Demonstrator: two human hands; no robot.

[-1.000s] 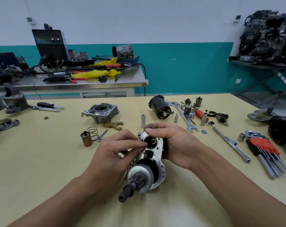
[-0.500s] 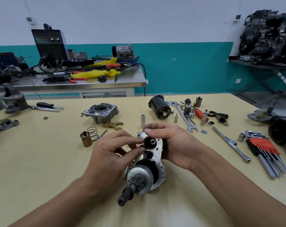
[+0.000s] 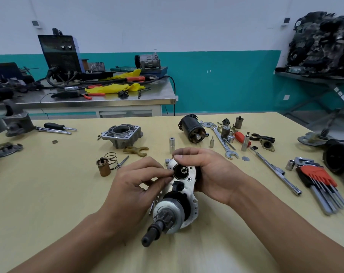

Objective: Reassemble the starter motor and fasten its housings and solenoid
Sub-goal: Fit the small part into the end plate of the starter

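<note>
Since 1 second ago your left hand (image 3: 139, 186) has drawn thumb and forefinger together at the left rim of the round bore. Whether they pinch a small part there, I cannot tell. Your right hand (image 3: 212, 174) still grips the upper end of the starter assembly (image 3: 179, 205), thumb over the top. The assembly lies on the table (image 3: 48, 194), nearer you than the black motor body (image 3: 192, 129). Its silver plate faces you, with a bright bearing inside the black bore. Its pinion shaft (image 3: 155, 229) points toward you.
</note>
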